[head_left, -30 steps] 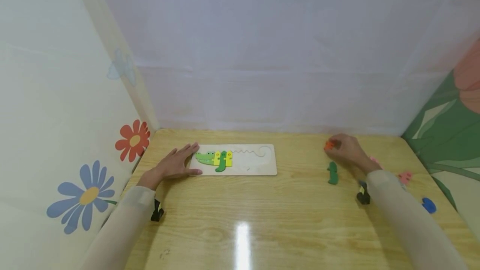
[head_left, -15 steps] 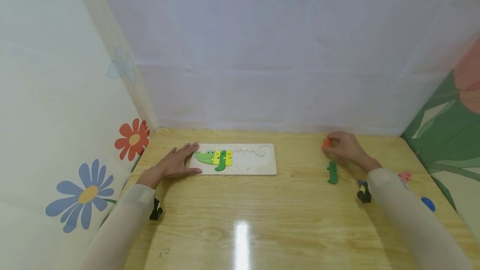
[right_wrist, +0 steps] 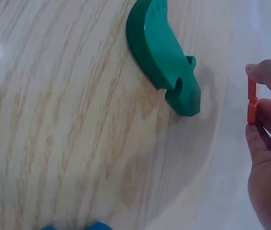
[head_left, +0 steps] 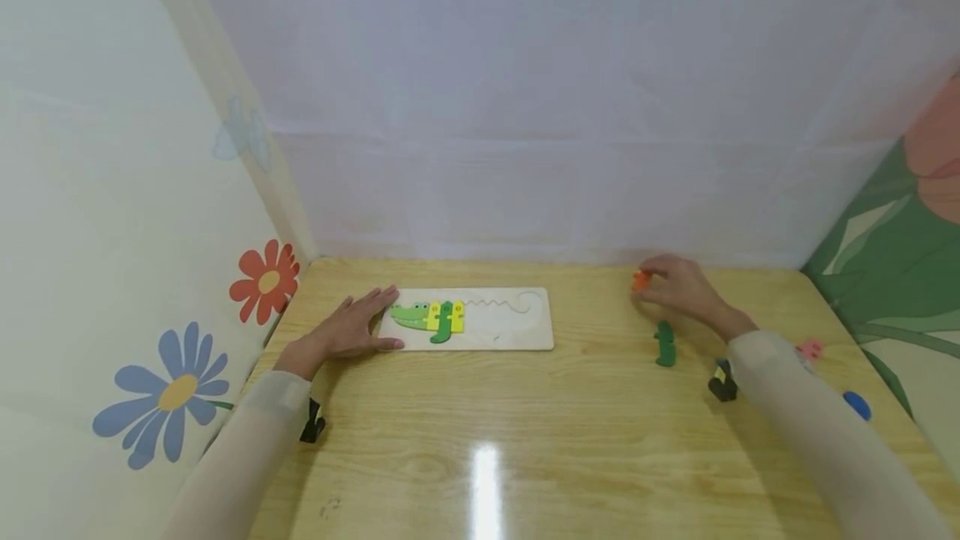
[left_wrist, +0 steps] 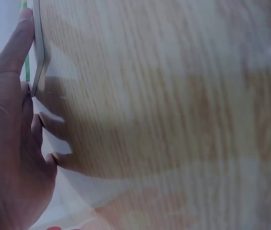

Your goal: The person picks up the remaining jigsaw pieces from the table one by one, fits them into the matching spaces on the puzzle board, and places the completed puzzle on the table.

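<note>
My right hand [head_left: 678, 286] pinches an orange puzzle piece [right_wrist: 253, 100] between thumb and fingers, above the far right part of the table. Close below it lies a green puzzle piece [head_left: 665, 343], curved and notched in the right wrist view. My left hand [head_left: 352, 326] is spread, thumb and fingertips on the left end of a pale puzzle board [head_left: 517, 332]. Set in the board are a green crocodile head [head_left: 410, 316], yellow pieces [head_left: 459, 317] and a green leg piece [head_left: 444, 323]. A wavy outline with a curl marks the board's right part.
On the right of the wooden table [head_left: 585, 440] lie a pink piece [head_left: 810, 349] and a blue piece [head_left: 857, 406], close by the right sleeve [head_left: 817, 415]. White cloth [head_left: 480, 148] stands behind the table's far edge; printed panels flank both sides.
My right hand has moved a little left and away from me, carrying the orange puzzle piece. The left hand stays on the board.
</note>
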